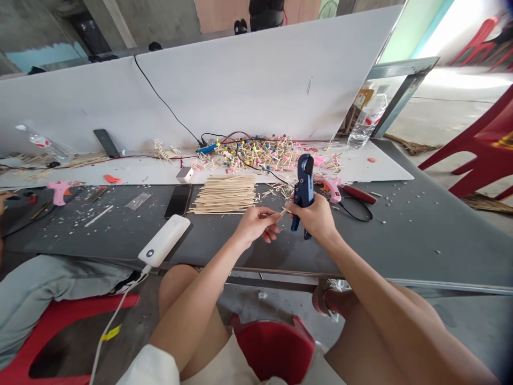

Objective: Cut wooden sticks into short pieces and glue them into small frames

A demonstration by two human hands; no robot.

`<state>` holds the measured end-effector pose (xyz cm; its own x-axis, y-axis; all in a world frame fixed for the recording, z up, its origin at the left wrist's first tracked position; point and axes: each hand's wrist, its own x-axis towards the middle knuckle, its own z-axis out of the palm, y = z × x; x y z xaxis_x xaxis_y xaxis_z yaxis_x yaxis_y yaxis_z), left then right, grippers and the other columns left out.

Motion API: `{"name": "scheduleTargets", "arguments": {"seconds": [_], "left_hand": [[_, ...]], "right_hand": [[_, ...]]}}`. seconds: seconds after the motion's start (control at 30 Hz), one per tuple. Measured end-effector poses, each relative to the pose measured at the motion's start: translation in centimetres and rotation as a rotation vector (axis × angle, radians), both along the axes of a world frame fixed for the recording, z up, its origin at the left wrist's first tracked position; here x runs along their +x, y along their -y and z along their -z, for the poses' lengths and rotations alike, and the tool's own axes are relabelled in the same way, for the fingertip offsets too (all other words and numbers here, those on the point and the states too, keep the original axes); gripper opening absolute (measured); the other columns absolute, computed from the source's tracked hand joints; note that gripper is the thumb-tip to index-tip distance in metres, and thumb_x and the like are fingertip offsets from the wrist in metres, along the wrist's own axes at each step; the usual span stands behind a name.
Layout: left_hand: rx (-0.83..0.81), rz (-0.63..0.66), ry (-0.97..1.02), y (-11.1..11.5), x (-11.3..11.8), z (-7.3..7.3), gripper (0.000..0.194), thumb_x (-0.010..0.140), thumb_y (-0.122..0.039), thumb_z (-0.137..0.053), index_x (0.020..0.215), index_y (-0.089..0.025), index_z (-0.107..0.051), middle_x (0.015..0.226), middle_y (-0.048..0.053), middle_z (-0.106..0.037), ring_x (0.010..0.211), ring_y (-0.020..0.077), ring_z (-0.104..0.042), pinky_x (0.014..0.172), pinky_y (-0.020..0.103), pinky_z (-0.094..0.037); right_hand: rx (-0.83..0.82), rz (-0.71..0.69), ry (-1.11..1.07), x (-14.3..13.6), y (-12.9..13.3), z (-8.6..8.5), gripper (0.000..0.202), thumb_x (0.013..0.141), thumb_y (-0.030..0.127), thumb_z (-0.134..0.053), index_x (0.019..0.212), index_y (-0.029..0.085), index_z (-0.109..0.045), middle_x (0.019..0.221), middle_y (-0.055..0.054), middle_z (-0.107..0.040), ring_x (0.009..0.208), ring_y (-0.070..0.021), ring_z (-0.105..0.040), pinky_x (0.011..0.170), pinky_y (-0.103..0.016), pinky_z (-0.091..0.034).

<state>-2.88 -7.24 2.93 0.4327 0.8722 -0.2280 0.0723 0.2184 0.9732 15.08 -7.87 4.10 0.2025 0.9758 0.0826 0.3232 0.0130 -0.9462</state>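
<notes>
My right hand (pixel 318 218) is wrapped around a dark blue hand cutter (pixel 305 179), which stands upright with its head pointing away from me. Between the thumb and fingers of my left hand (pixel 258 224) are short thin wooden sticks (pixel 284 212); how many I cannot tell. Their far ends reach my right thumb, beside the cutter. A flat pile of long thin wooden sticks (pixel 224 195) lies on the table just beyond my left hand. Behind it spreads a heap of short stick pieces with coloured ball tips (pixel 256 152).
A pink glue gun (pixel 334 188) and red-handled tool (pixel 359 194) lie right of the cutter. Left are a phone (pixel 178 201), white power bank (pixel 164 240) and another pink glue gun (pixel 59 191). A white board (pixel 240 85) stands behind. At far left, a co-worker's hand (pixel 5 200) shows.
</notes>
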Motion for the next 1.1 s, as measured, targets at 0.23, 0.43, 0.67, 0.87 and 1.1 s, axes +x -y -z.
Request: {"name": "scheduleTargets", "arguments": {"seconds": [0.23, 0.43, 0.67, 0.87, 1.1], "left_hand": [[-0.119, 0.019, 0.051, 0.0, 0.1, -0.2, 0.032, 0.083, -0.04, -0.074, 0.087, -0.008, -0.068, 0.065, 0.006, -0.069, 0.051, 0.0123, -0.065, 0.043, 0.02, -0.048], [-0.18, 0.007, 0.072, 0.0, 0.2, -0.3, 0.028, 0.083, -0.034, -0.075, 0.085, -0.007, -0.069, 0.066, 0.008, -0.071, 0.053, 0.0134, -0.067, 0.047, 0.02, -0.05], [-0.234, -0.049, 0.094, 0.0, 0.3, -0.2, 0.019, 0.081, -0.022, -0.076, 0.083, -0.004, -0.071, 0.069, 0.01, -0.073, 0.057, 0.0152, -0.071, 0.062, 0.023, -0.058], [-0.162, -0.124, 0.067, -0.2, 0.1, 0.0, 0.014, 0.083, -0.019, -0.074, 0.082, -0.005, -0.071, 0.069, 0.01, -0.073, 0.059, 0.0165, -0.072, 0.065, 0.025, -0.06], [0.042, -0.212, 0.037, -0.5, -0.9, -1.0, 0.011, 0.088, -0.015, -0.066, 0.087, -0.006, -0.072, 0.072, 0.009, -0.074, 0.06, 0.0158, -0.072, 0.064, 0.024, -0.059]], "right_hand": [[0.009, 0.015, -0.02, -0.2, 0.2, 0.0, 0.027, 0.068, 0.036, -0.074, 0.085, 0.017, -0.063, 0.069, -0.003, -0.069, 0.059, -0.0217, -0.068, 0.054, -0.028, -0.051], [-0.006, 0.001, -0.005, -0.3, 0.1, 0.1, 0.027, 0.069, 0.036, -0.074, 0.086, 0.017, -0.065, 0.067, -0.002, -0.068, 0.059, -0.0214, -0.068, 0.053, -0.027, -0.05], [-0.012, -0.011, -0.019, -0.3, 0.0, 0.3, 0.03, 0.07, 0.039, -0.075, 0.088, 0.017, -0.065, 0.068, -0.003, -0.069, 0.06, -0.0215, -0.068, 0.052, -0.026, -0.049], [-0.027, -0.08, 0.103, 0.1, 0.3, -0.6, 0.029, 0.081, 0.047, -0.064, 0.085, 0.018, -0.063, 0.072, -0.004, -0.069, 0.061, -0.0201, -0.067, 0.055, -0.025, -0.047], [-0.102, -0.113, 0.764, 1.2, 1.2, -1.2, 0.023, 0.082, 0.043, -0.06, 0.079, 0.021, -0.062, 0.067, -0.005, -0.066, 0.065, -0.0211, -0.059, 0.057, -0.027, -0.035]]}}
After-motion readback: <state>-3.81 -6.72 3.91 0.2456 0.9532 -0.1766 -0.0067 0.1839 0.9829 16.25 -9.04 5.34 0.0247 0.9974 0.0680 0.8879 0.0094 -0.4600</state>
